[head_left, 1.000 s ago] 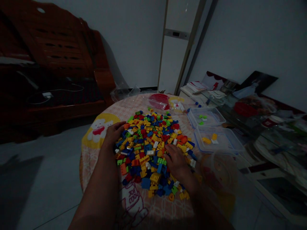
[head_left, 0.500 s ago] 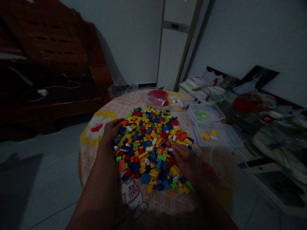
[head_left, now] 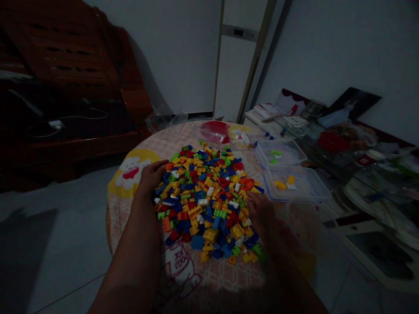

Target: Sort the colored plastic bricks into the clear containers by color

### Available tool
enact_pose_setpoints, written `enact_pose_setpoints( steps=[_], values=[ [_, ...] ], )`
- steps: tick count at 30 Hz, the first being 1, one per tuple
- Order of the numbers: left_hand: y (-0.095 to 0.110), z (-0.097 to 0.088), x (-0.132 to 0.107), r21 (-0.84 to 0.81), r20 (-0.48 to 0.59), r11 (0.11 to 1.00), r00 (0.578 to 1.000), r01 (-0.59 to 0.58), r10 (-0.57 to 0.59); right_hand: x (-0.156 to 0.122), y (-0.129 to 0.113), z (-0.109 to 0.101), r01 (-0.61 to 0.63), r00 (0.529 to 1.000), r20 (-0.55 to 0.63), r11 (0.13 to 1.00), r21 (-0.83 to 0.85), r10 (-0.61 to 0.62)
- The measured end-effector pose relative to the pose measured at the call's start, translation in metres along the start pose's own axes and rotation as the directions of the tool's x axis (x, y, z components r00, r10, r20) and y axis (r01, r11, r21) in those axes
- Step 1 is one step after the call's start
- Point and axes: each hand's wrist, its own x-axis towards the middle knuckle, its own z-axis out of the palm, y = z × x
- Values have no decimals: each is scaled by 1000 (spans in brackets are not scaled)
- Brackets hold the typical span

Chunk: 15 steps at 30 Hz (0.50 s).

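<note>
A big heap of small plastic building bricks (head_left: 206, 196) in red, blue, yellow, green, orange and white covers the middle of a round table with a patterned cloth (head_left: 137, 168). My left hand (head_left: 151, 178) rests on the heap's left edge, fingers curved against the bricks. My right hand (head_left: 262, 211) lies on the heap's right edge, fingers spread over the bricks. Neither hand visibly holds a brick.
Two clear plastic boxes stand right of the heap: the far one (head_left: 280, 153) holds green bricks, the near one (head_left: 296, 183) yellow ones. A clear round tub (head_left: 303, 222) sits near my right wrist. A red lid (head_left: 214, 131) lies behind the heap. A dark wooden bench (head_left: 65, 87) stands at left.
My right hand has slid from the middle of the heap out to its right edge. My left hand has stayed at the left edge.
</note>
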Motion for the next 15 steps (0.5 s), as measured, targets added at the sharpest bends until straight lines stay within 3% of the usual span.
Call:
enact_pose_setpoints(
  steps=[10, 15],
  values=[
    [9, 0, -3, 33, -12, 999, 1000, 5, -5, 2, -48, 23, 136, 967, 189, 973, 186, -171],
    [6, 0, -1, 11, -13, 1000, 1000, 14, -14, 7, -53, 18, 163, 952, 196, 934, 318, -233]
  ],
)
